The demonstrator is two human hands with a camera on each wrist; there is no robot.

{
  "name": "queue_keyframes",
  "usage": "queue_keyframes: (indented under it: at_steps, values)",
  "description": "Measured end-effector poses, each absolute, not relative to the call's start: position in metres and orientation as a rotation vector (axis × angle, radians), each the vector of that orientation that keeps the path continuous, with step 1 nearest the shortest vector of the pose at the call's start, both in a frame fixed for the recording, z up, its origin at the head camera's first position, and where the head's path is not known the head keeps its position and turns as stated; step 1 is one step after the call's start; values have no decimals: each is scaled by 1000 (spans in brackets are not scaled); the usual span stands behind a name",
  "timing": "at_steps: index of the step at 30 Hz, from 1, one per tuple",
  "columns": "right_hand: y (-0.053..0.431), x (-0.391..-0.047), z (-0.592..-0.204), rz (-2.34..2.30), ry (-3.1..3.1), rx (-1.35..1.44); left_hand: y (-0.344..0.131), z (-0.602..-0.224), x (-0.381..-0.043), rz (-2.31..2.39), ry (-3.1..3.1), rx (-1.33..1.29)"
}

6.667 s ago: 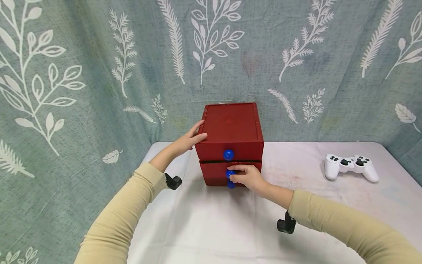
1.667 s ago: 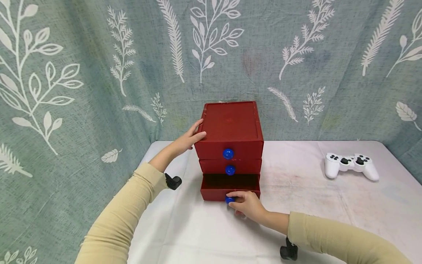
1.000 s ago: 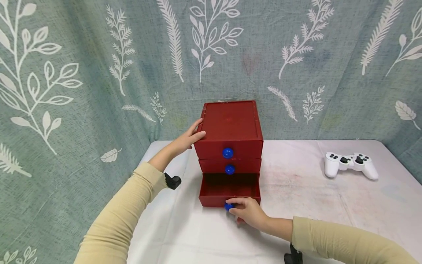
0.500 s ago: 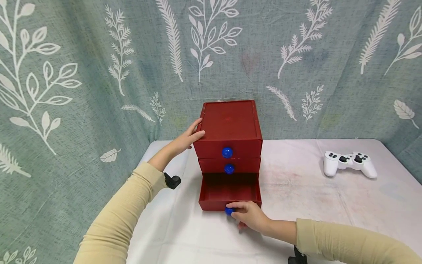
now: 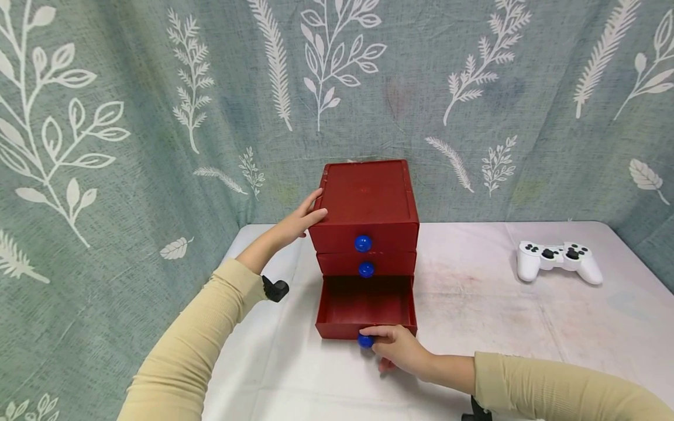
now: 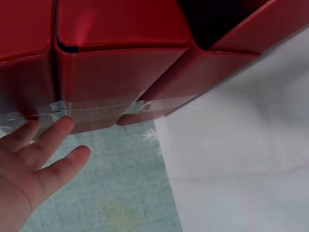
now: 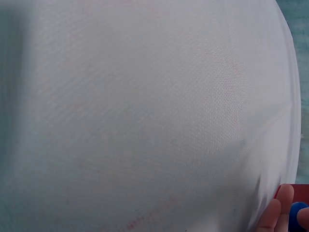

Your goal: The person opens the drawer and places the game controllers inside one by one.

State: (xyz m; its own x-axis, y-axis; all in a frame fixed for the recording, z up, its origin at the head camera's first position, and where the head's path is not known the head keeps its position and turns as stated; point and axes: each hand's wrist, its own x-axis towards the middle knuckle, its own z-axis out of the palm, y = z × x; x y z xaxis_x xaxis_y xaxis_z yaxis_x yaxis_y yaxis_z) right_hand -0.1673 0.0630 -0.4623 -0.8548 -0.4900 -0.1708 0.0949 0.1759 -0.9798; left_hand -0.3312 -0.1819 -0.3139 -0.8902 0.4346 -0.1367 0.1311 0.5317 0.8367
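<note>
A red drawer unit [image 5: 365, 193] with a blue knob on each drawer stands at the back middle of the table. The top drawer [image 5: 337, 240] and the middle drawer [image 5: 337, 264] are in. The bottom drawer [image 5: 337, 331] is pulled far out, and nothing shows inside its visible part. My right hand [image 5: 402, 351] pinches the bottom drawer's blue knob [image 5: 365, 341] between thumb and fingers; the right wrist view shows only fingertips around this knob [image 7: 297, 217]. My left hand [image 5: 292, 227] rests with spread fingers against the unit's upper left edge.
A white game controller [image 5: 559, 261] lies on the white-covered table [image 5: 474, 304] to the right. Clear tape [image 6: 96, 108] runs along the unit's side in the left wrist view. A green leaf-patterned curtain [image 5: 400, 76] hangs close behind the unit.
My right hand has moved from the middle drawer's knob to the bottom one and drawn that drawer toward me. The middle drawer, slightly out earlier, is in. My left hand has stayed put.
</note>
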Motion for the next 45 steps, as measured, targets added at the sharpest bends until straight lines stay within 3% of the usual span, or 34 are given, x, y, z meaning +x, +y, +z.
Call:
queue_keyframes:
  at_steps: [20, 29, 45]
  values:
    - [73, -170, -460, -1618, 1848, -460, -181, -313, -332, 1306, 2425, 448]
    - [73, -170, -459, -1591, 1841, -467, -174, -290, -309, 1286, 2412, 443]
    - [76, -170, -457, -1591, 1825, -483, -172, -287, -308, 1280, 2418, 433]
